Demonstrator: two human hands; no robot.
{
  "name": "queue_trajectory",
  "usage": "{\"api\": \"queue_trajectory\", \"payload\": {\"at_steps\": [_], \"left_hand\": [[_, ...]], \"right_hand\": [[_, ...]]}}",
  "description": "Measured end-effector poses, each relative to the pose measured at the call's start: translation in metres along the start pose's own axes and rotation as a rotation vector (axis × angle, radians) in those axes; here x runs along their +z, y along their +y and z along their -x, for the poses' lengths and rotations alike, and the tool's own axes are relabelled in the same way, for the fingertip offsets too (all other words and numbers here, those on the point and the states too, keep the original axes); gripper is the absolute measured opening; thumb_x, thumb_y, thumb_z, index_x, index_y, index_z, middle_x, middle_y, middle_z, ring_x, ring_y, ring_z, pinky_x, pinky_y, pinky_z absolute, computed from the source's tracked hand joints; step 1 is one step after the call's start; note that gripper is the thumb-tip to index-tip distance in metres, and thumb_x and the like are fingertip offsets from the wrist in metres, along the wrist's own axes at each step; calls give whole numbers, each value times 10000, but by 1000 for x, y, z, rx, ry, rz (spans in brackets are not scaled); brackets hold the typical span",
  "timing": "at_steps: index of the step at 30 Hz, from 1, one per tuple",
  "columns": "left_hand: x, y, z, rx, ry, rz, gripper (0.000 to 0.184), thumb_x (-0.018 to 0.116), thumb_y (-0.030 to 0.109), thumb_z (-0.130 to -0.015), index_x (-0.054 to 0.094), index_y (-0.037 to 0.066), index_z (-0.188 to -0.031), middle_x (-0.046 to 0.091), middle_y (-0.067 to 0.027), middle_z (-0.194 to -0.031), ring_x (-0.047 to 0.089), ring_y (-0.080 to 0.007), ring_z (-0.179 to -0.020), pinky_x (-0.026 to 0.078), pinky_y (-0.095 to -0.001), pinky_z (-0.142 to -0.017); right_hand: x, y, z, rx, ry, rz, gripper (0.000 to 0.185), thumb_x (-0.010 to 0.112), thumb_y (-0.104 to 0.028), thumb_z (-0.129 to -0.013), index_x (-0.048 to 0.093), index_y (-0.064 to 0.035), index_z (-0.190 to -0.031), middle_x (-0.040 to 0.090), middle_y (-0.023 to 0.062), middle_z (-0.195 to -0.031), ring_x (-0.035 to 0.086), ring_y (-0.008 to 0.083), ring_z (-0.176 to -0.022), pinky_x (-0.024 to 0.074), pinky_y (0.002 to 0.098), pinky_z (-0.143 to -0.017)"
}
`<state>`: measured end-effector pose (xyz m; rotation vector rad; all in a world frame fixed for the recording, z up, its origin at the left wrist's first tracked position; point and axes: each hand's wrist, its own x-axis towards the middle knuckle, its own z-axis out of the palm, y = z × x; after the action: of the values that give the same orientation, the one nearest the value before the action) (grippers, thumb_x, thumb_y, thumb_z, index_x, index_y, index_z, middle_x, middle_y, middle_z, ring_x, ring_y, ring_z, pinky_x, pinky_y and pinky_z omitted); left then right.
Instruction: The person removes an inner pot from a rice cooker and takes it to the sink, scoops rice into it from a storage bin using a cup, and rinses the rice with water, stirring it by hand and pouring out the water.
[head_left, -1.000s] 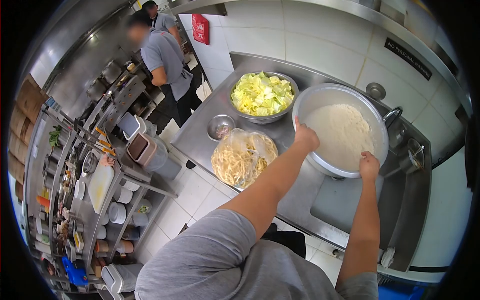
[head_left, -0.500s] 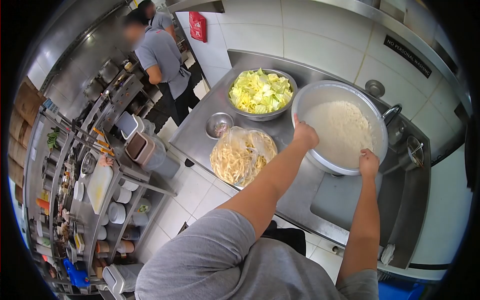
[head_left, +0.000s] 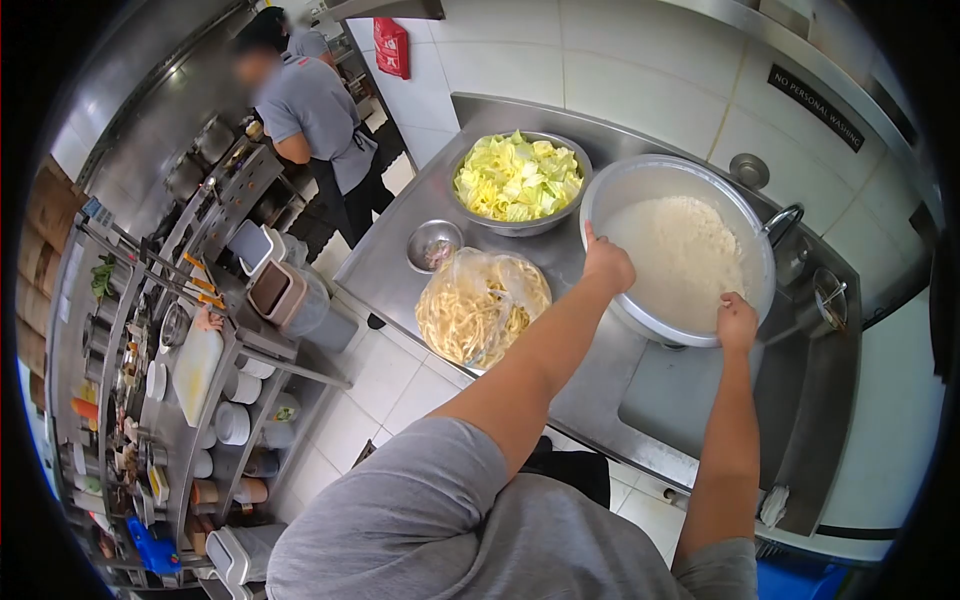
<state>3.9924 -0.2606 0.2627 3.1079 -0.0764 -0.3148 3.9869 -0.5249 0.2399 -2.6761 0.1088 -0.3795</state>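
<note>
A large metal basin point(head_left: 597, 190) sits at the sink's edge, partly over the sink. In it, pale grains that look like rice point(head_left: 690, 245) lie in cloudy water, heaped toward the far right side. My left hand point(head_left: 608, 266) is closed on the basin's left rim, thumb up along the edge. On the near right rim, my right hand point(head_left: 737, 321) grips with bent fingers. Left of the basin are a bowl of chopped cabbage point(head_left: 518, 180), a small metal bowl point(head_left: 434, 243) with a little pinkish food inside, and a clear plastic bag of noodles point(head_left: 480, 310).
A faucet point(head_left: 783, 222) rises behind the basin, above the sink point(head_left: 655, 395). A strainer point(head_left: 829, 295) hangs at the right. Bins point(head_left: 285, 290) and a loaded shelf rack stand left. A co-worker in a grey shirt point(head_left: 318, 120) stands at the far stove; another is behind.
The view has shifted very slightly. Both hands keep their hold on the basin, which stays in place. The nearer co-worker has moved a little to the left.
</note>
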Motion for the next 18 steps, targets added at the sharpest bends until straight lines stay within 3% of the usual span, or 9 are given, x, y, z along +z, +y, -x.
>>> {"api": "queue_trajectory", "payload": {"at_steps": [7,18], "left_hand": [[-2,-1,-2,13,25,17,347,396,178,-759,673,44,-919,626,-136,-980,504,-290,-1038,-10,-585,-1046],[1,-3,-2,7,59,32,348,396,177,-749,676,42,-903,628,-137,-964,506,-287,-1031,-3,-582,-1048]], "right_hand": [[5,5,-5,-46,22,-3,243,547,-112,-689,660,-126,-904,642,116,-740,570,314,-759,430,373,-800],[2,0,-3,-36,8,20,246,549,-110,-701,653,-122,-925,640,97,-776,573,307,-785,435,383,-803]]}}
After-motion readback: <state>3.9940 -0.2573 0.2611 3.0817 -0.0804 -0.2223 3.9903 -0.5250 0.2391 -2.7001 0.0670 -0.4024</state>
